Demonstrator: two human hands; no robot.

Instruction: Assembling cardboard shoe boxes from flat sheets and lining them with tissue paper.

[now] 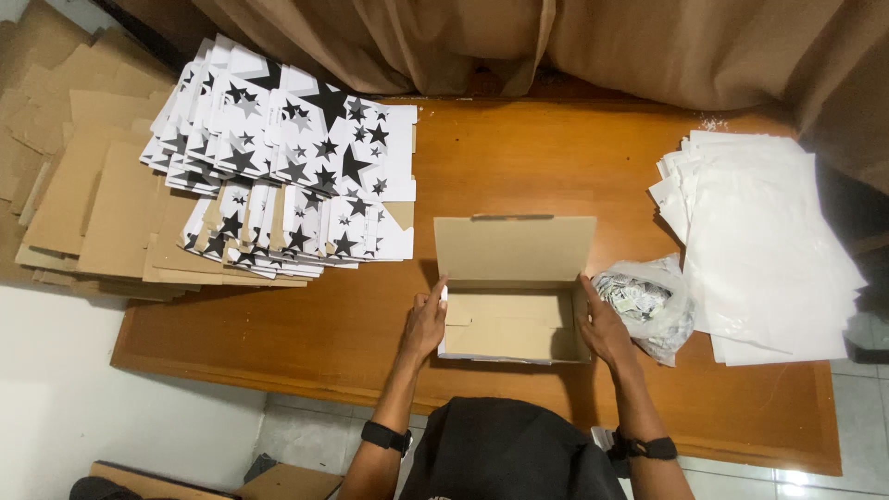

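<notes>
Way out past your left hand (pixel 425 324), up and to the left of it, you've got a heap of plain brown flattened cardboard (pixel 88 199) hanging off the edge of the wooden table (pixel 306 324), and on top of that, closer in toward your hand, a fanned stack of flat box blanks (pixel 292 171) printed white with black stars. Your left hand sits against the left wall of the small open cardboard box (pixel 512 310), fingers loosely spread and pressed on the side, thumb tip up at the top corner, not gripping anything else. The box sits right between your two hands, near the front edge of the table, with its lid flap (pixel 515 248) standing up at the back and the brown inside showing. Your right hand (pixel 604 329) is flat against the right wall of the box, fingers fairly open, palm on the cardboard. Just beside that hand, on its outer side and touching distance away, is a clear plastic bag (pixel 648 301) stuffed with small printed bits; can't tell what they are. Further right of it there's a loose pile of white sheets (pixel 764 245). Black wristbands on both your wrists.
</notes>
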